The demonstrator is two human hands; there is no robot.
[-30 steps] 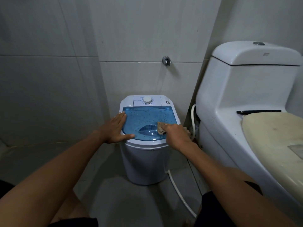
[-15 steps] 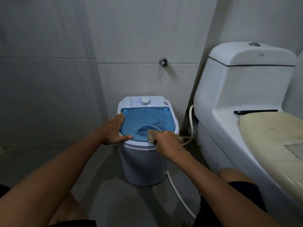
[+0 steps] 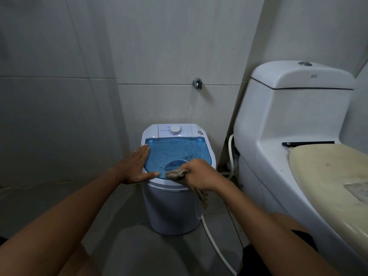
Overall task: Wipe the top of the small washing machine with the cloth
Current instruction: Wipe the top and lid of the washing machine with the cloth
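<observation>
A small white washing machine (image 3: 171,208) stands on the floor against the tiled wall. Its top has a translucent blue lid (image 3: 177,154) with dark specks and a white dial (image 3: 175,129) behind it. My left hand (image 3: 135,166) lies flat and open on the lid's left edge. My right hand (image 3: 199,174) grips a crumpled beige cloth (image 3: 176,174) and presses it on the lid's front edge. A tail of the cloth hangs down below my wrist over the machine's right side.
A white toilet (image 3: 278,124) with a yellowed seat lid (image 3: 328,176) stands close on the right. A white hose (image 3: 215,242) runs from the machine across the grey floor. A metal wall valve (image 3: 197,83) sits above the machine. My knees are low in view.
My right hand has drawn the cloth from the lid's middle right toward its front edge, leftward and nearer to me. My left hand has stayed on the left edge.
</observation>
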